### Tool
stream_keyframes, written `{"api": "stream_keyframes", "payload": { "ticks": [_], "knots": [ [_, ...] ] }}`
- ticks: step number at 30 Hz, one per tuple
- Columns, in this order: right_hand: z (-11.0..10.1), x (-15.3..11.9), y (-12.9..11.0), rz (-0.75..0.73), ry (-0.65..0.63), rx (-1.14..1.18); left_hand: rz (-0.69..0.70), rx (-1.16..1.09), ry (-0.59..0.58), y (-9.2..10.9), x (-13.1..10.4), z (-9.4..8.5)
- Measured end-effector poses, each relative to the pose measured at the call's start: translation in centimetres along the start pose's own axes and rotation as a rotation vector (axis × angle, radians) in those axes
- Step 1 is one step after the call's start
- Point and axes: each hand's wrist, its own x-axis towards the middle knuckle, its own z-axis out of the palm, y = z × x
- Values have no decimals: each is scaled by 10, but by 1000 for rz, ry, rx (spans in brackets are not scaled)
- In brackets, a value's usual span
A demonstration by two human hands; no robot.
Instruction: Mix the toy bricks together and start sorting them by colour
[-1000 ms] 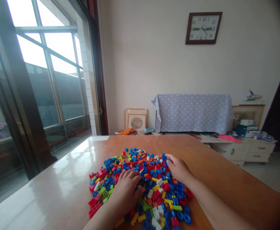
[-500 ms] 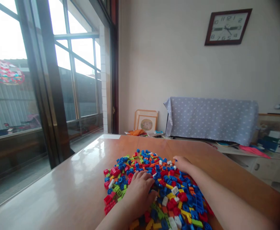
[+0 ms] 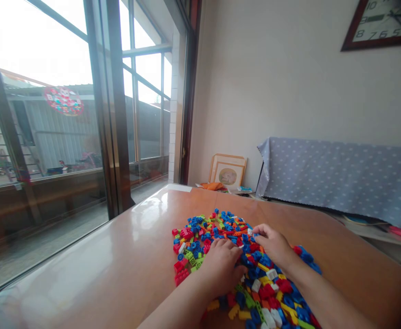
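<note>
"Where are the bricks?"

"In a loose, wide pile of toy bricks (image 3: 267, 290) right in front of me, on the brown, shiny surface (image 3: 118, 274). They're red, blue, yellow, green, orange and white, some lying on top of others."

"And your left grip?"

"My left grip (image 3: 222, 266) is palm down over the near left part of the pile, fingers reaching forward and thumb held apart from them. The palm is hidden, so I can't tell whether it's closed on anything."

"The right one?"

"My right grip (image 3: 272, 242) is farther out, at the right edge of the pile. The fingers are bent, with their tips beside a small white brick (image 3: 250, 231). I can't tell whether I'm pinching a piece there."

"Anything past that arm?"

"Yes, some blue pieces (image 3: 309, 258) lie just beyond my right forearm."

"What's around the room?"

"Two picture frames (image 3: 228, 176) lean against the wall past the far end. To the right of them hangs a dotted grey-blue cloth (image 3: 340, 178), with a clock (image 3: 385, 25) higher up, partly cut off. Tall windows (image 3: 147, 109) stand on the left."
</note>
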Motion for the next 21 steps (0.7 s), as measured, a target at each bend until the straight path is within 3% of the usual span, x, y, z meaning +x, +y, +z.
{"api": "stream_keyframes", "payload": {
  "ticks": [4, 6, 11, 17, 21],
  "knots": [
    [17, -37, -27, 108, -51, 418, -69, -29, 46, 3, 1, 5],
    [25, -51, -36, 139, -56, 520, -103, -52, 72, 4, 2, 6],
    [38, -67, -44, 122, -62, 486, -179, -39, 101, 7, 4, 3],
    [35, -67, -38, 142, -83, 538, -114, -8, 133, 10, 5, 4],
    [30, -63, -27, 137, -43, 425, -111, 3, 102, 7, 5, 8]
  ]
}}
